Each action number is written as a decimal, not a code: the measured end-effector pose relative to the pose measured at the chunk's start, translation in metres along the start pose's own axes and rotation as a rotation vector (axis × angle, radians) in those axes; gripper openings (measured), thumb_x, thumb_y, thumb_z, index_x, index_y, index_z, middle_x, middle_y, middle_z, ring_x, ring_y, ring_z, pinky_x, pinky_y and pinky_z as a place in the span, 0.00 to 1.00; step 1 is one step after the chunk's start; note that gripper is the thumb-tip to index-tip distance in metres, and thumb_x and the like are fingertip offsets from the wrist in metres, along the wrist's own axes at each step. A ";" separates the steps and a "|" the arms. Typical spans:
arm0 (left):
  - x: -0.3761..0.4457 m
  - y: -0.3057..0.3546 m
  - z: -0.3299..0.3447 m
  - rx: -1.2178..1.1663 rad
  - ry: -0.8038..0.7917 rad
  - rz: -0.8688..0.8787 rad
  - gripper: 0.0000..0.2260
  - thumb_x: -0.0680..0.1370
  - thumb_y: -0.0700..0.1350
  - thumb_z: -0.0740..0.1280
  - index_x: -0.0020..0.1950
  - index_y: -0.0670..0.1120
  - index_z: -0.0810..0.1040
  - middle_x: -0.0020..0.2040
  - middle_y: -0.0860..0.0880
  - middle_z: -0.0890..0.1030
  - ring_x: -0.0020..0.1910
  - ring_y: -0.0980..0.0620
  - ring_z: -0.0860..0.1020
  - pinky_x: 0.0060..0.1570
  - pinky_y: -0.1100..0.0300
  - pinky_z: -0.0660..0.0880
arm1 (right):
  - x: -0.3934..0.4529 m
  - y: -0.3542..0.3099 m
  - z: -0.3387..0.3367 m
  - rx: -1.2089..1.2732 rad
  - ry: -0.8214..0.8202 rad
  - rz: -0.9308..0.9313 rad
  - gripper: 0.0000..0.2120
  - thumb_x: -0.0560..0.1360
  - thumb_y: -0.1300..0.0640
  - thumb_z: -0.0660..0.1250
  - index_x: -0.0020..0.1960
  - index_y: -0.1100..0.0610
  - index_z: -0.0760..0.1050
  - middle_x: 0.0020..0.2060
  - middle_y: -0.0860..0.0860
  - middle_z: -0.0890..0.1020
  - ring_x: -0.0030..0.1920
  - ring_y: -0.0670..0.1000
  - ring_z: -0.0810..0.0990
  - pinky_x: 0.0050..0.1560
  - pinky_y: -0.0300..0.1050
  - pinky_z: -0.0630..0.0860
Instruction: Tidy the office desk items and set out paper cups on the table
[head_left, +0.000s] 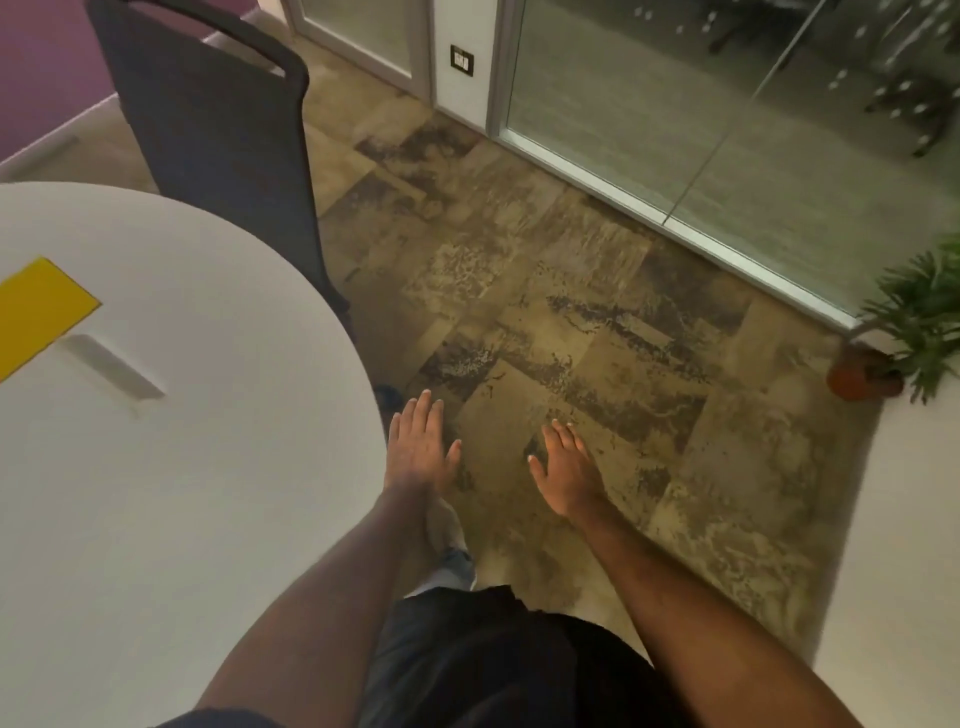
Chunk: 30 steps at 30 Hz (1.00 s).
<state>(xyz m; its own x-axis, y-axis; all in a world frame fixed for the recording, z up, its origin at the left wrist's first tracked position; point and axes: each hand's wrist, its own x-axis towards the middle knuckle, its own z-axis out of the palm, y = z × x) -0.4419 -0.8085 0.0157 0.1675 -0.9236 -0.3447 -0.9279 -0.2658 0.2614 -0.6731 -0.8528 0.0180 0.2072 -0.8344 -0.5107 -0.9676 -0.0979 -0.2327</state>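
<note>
While both hands hang flat and empty, fingers straight, the left hand (421, 447) just off the rim of the round white table (208, 467) and the right hand (563, 470) over the tiled floor (597, 322), the person seems between steps. No paper cups are in view; only a yellow sheet (39, 312) lies on the table beside a dark chair (218, 130). Next probably means fetching cups elsewhere.

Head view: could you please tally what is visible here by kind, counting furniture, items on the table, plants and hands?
Furniture: 2, the round white table and the dark chair
Items on the table: 1, a yellow sheet
Plants: 1, a potted plant
Hands: 2, left hand and right hand, both empty
Total: 6
</note>
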 end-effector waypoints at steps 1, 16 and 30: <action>0.015 -0.003 -0.007 0.010 0.014 0.007 0.31 0.83 0.61 0.52 0.83 0.48 0.51 0.84 0.48 0.46 0.83 0.46 0.46 0.81 0.46 0.46 | 0.015 -0.006 -0.008 -0.009 0.013 -0.003 0.30 0.85 0.44 0.53 0.83 0.56 0.52 0.82 0.52 0.53 0.83 0.54 0.48 0.81 0.50 0.51; 0.242 -0.035 -0.093 0.059 0.049 -0.063 0.31 0.83 0.59 0.52 0.82 0.45 0.52 0.83 0.46 0.48 0.82 0.45 0.48 0.81 0.46 0.44 | 0.255 -0.068 -0.124 -0.070 0.030 -0.148 0.32 0.85 0.44 0.52 0.83 0.57 0.48 0.83 0.53 0.50 0.83 0.55 0.44 0.81 0.51 0.50; 0.497 -0.007 -0.196 -0.071 0.119 -0.294 0.34 0.82 0.57 0.59 0.82 0.42 0.53 0.83 0.45 0.50 0.82 0.45 0.50 0.80 0.46 0.46 | 0.537 -0.113 -0.293 -0.192 0.020 -0.376 0.31 0.85 0.46 0.52 0.83 0.58 0.50 0.82 0.54 0.53 0.83 0.56 0.47 0.81 0.54 0.52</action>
<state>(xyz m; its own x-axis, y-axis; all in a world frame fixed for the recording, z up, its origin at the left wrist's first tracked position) -0.2871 -1.3198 0.0190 0.4663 -0.8291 -0.3084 -0.8092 -0.5407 0.2300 -0.4953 -1.4484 0.0127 0.5498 -0.7314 -0.4035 -0.8349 -0.4952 -0.2401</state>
